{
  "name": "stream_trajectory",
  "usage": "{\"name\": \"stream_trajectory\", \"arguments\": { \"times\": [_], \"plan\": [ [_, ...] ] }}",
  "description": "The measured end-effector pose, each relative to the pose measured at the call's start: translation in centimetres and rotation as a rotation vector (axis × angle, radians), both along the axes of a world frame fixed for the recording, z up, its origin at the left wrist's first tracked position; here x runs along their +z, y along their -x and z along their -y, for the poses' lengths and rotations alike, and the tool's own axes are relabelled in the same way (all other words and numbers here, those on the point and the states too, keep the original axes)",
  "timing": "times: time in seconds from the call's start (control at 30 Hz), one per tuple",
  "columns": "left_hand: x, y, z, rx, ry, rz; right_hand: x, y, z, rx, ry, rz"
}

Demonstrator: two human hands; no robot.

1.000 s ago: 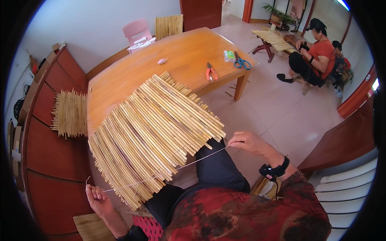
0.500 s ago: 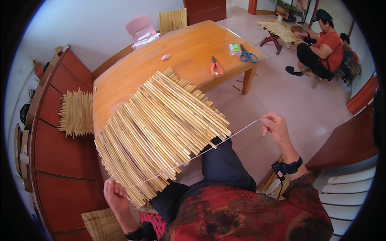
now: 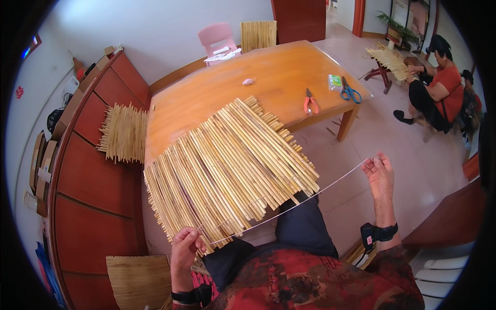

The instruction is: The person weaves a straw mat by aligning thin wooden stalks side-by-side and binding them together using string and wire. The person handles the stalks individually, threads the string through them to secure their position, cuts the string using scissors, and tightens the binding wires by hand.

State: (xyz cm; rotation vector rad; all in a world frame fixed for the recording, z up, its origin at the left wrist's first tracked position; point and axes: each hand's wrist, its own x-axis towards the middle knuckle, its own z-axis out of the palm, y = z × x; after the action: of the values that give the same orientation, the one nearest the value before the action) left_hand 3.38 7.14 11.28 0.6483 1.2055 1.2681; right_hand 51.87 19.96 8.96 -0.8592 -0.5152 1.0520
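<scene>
A mat of straw-coloured reed stalks, laid side by side, slants from the table's near edge down over my lap. A thin pale string runs in a nearly straight line along the mat's near edge. At the string's right end, off the mat, my right hand pinches it between thumb and fingers. Close to the mat's lower left corner, my left hand is closed with its fingertips pressed together around the string's other end, which is partly hidden there.
On the wooden table lie red-handled pliers, blue-handled scissors, a small packet and a small pinkish bundle. Red cabinets line the left, with reed bundles beside them. Another person sits working at far right.
The view has shifted, so the scene sits farther right. My right hand has turned, its fingers now spread higher; my left hand has come nearer the mat's corner. The string stays stretched between them.
</scene>
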Motion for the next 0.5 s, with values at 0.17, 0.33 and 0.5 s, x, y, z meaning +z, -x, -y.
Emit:
{"name": "stream_trajectory", "arguments": {
  "times": [0.17, 0.33, 0.5],
  "plan": [
    [0.0, 0.6, 0.2, 0.096, -0.075, -0.057, -0.7, -4.3, -1.7, -0.023, -0.110, -0.131],
    [-3.3, 5.5, 0.9, 0.472, -0.185, -0.141, 1.0, -9.9, -3.2, -0.117, -0.222, -0.132],
    [-5.1, 9.2, 1.7, 0.838, -0.038, -0.494, 7.0, -10.6, -2.9, -0.333, -0.208, 0.346]
  ]
}}
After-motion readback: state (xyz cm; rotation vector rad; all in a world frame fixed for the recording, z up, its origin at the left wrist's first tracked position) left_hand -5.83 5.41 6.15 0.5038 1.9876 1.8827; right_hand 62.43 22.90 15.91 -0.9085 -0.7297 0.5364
